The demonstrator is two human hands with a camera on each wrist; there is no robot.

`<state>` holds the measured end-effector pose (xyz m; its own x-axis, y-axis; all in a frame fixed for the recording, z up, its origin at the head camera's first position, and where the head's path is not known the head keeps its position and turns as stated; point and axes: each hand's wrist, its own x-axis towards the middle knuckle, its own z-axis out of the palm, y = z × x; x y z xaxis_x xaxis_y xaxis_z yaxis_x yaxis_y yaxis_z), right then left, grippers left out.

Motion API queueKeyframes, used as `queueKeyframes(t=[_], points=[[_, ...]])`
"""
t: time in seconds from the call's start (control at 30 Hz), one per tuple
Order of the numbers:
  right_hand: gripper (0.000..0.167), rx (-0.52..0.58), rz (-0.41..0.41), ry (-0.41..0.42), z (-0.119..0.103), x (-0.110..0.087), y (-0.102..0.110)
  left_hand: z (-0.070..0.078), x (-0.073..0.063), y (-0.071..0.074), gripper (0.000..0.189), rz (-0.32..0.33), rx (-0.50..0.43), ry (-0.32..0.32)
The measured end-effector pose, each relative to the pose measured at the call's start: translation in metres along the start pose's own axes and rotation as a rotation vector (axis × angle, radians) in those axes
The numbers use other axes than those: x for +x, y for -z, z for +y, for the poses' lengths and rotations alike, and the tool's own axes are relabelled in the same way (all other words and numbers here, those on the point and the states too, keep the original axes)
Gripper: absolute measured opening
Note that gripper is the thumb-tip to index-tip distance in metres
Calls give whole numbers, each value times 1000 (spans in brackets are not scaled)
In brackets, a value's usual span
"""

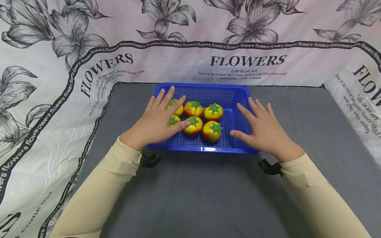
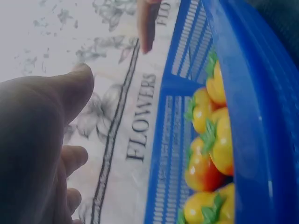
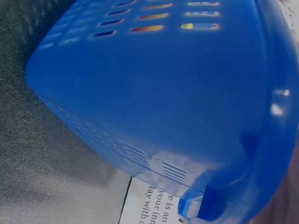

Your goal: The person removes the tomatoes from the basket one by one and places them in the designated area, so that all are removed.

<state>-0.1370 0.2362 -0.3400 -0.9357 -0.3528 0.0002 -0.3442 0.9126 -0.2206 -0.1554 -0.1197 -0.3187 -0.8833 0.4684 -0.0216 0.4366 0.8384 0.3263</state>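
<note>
A blue plastic basket [image 1: 178, 147] with slotted walls stands on the grey table. Inside it sit several yellow-and-red tomato-like fruits [image 1: 213, 111] with green star-shaped tops. Over the basket's left side spreads my left hand [image 1: 157, 120], fingers straight, partly covering the left fruits; whether it touches any cannot be told. My right hand [image 1: 265, 130] hovers at the basket's right rim, its fingers spread and holding nothing. The left wrist view has the left thumb [image 2: 70, 91] beside the basket. The basket's outer wall [image 3: 154, 84] fills most of the right wrist view.
The grey tabletop [image 1: 190, 195] stretches in front of the basket and to both sides. A white cloth [image 1: 172, 66] printed with flowers and lettering stands behind and along the sides. Dark curved wrist-camera parts [image 1: 269, 167] hang below both wrists.
</note>
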Motion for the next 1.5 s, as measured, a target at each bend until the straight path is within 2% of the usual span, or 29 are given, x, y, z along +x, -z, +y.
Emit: queueKeyframes(t=[0.2,0.37,0.57,0.73,0.87,1.13,1.37,1.5], points=[[102,7,-48,-16,-3,6,2,-23,-1,-6,89,-9,-29,68],[105,-6,-77,5,-9,12,5,-42,-3,-13,92,-6,-80,122],[103,-21,-93,27,-16,22,9,-62,-6,-21,94,2,-175,192],[94,0,-131,49,-25,32,12,-75,-11,-28,94,-35,-275,239],[87,8,-191,49,-33,40,21,-82,-15,-32,93,-47,-330,244],[79,62,-244,76,-40,60,35,-89,-17,-28,79,2,-360,215],[77,215,-268,56,-36,84,25,-90,-13,-29,76,34,-360,210],[75,235,-270,35,-29,92,18,-84,-6,-36,74,55,-345,186]])
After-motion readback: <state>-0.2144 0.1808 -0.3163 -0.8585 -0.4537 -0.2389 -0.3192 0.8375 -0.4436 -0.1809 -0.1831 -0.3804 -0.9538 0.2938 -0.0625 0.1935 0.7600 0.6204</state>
